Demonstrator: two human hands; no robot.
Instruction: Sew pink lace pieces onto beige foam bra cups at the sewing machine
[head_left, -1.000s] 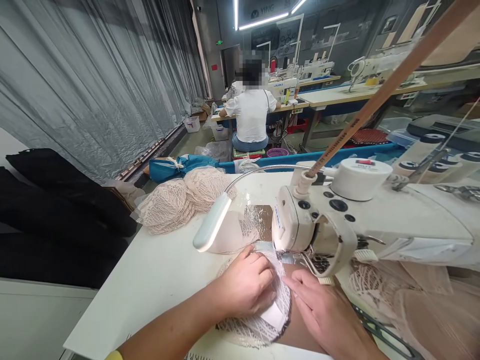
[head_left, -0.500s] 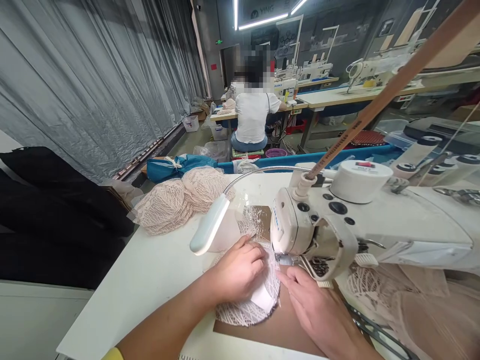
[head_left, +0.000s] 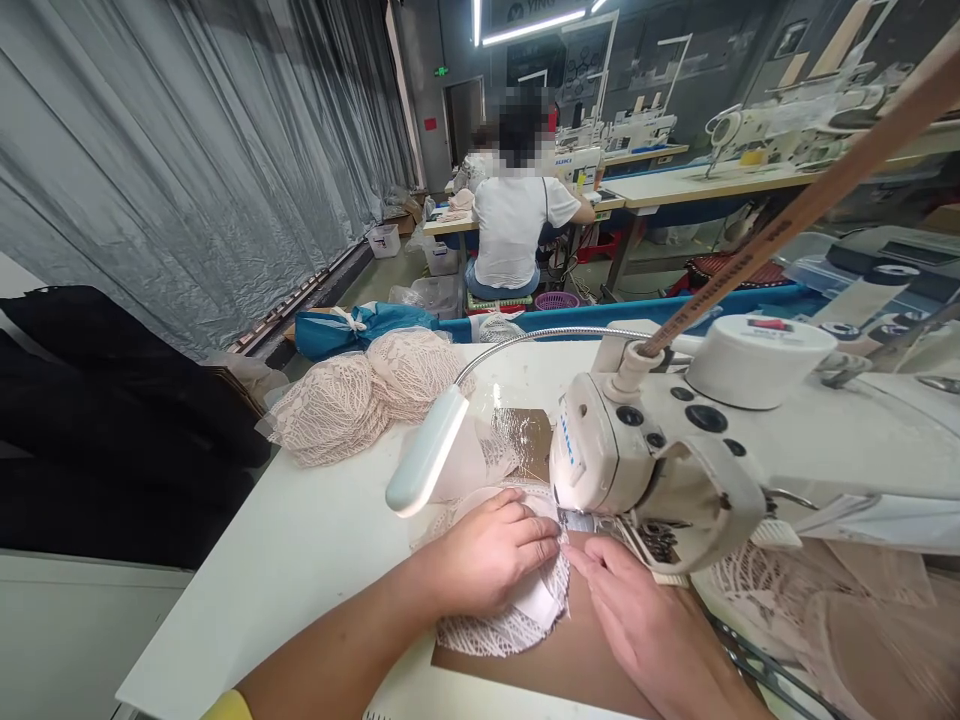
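Note:
My left hand (head_left: 499,555) lies palm down on a lace cup piece (head_left: 495,635), its fingers stretched over the white lining towards the needle area. The cup is pale lace with a curved edge and sits at the sewing machine head (head_left: 600,450). My right hand (head_left: 630,610) rests on the brown machine plate (head_left: 525,665), index finger stretched out against the cup's right edge. Its other fingers are partly bent, with nothing visible in them. The needle and presser foot are mostly hidden beside my left fingertips.
Stacked lace cups (head_left: 330,410) lie at the table's back left. A lamp (head_left: 427,450) on a bendy neck hangs over the work. Scissors (head_left: 765,670) and beige lace fabric (head_left: 862,610) lie at right. A person in a white shirt (head_left: 510,230) sits ahead.
My left hand has slid right and flattened, its fingers now stretched nearer the needle area. My right index finger stays at the cup's edge. The view has shifted slightly.

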